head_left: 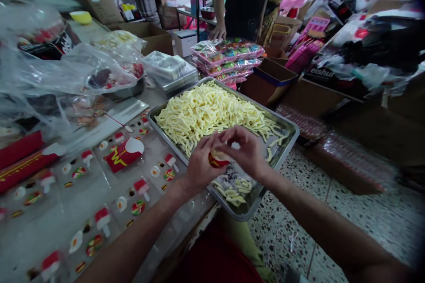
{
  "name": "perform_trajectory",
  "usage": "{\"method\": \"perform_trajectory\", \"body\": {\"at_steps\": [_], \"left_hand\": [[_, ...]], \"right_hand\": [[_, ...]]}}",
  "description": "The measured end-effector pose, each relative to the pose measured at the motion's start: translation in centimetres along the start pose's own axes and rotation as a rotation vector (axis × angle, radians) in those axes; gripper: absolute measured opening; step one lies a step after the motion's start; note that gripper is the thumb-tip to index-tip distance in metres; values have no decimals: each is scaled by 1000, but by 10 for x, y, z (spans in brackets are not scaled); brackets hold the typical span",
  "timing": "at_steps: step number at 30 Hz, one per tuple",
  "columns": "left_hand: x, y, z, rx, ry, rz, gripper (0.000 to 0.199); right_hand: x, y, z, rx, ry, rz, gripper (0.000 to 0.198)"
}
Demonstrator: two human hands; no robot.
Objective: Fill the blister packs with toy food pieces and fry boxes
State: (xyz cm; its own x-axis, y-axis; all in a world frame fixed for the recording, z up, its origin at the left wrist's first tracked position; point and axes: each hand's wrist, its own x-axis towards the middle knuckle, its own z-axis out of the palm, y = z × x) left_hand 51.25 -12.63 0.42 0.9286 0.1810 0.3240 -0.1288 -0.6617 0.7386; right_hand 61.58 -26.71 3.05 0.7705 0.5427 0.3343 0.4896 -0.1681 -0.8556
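Over the near part of a metal tray (288,135), my left hand (199,166) is wrapped around a small red and yellow fry carton (217,159). My right hand (247,152) has its fingers pinched together at the carton's open top; what they hold, if anything, is hidden. A heap of pale yellow toy-like fries (206,110) covers the far side of the tray. Several loose fry pieces (235,192) lie in its near corner. To the left, a red fry carton with a yellow M (124,154) lies on the table among small food-shaped pieces.
Rows of small food-shaped pieces (141,188) in clear plastic cover the table's left side. Flattened red cartons (29,161) lie at far left. Behind the tray are stacked plastic-wrapped packs (227,57), touched by another person's hand (218,32). Open cardboard boxes (268,79) stand right.
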Motion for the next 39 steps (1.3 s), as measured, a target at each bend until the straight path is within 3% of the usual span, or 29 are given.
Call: {"method": "perform_trajectory", "body": {"at_steps": [2, 5, 8, 10, 13, 15, 17, 24, 27, 33, 36, 39], "left_hand": [[1, -5, -7, 38, 71, -67, 86], [-3, -12, -23, 75, 120, -129, 85], [-12, -14, -41, 84, 109, -128, 85], [-19, -12, -48, 99, 118, -135, 83], [-21, -8, -49, 131, 114, -156, 83], [-19, -7, -45, 145, 91, -155, 84], [-15, -7, -43, 161, 85, -156, 84], [-13, -16, -50, 218, 125, -203, 83], [-8, -11, -46, 274, 8, -201, 82], [17, 11, -26, 575, -329, -232, 74], [27, 14, -15, 645, -381, -212, 69], [24, 14, -1, 547, -380, -149, 67]], "right_hand": [[27, 20, 1, -205, -8, 3, 14], [56, 54, -1, -617, -275, -66, 23], [51, 72, -11, -809, -453, -166, 27], [35, 73, -24, -758, -456, -166, 28], [18, 68, -47, -584, -330, -52, 33], [15, 65, -59, -520, -240, 27, 34], [15, 63, -62, -534, -236, 48, 28], [14, 50, -28, -842, -404, -12, 23], [20, 46, -16, -925, -508, 36, 15], [25, 46, -6, -942, -503, 31, 12], [17, 38, -2, -899, -536, -72, 12], [5, 22, 0, -838, -605, -191, 12]]}}
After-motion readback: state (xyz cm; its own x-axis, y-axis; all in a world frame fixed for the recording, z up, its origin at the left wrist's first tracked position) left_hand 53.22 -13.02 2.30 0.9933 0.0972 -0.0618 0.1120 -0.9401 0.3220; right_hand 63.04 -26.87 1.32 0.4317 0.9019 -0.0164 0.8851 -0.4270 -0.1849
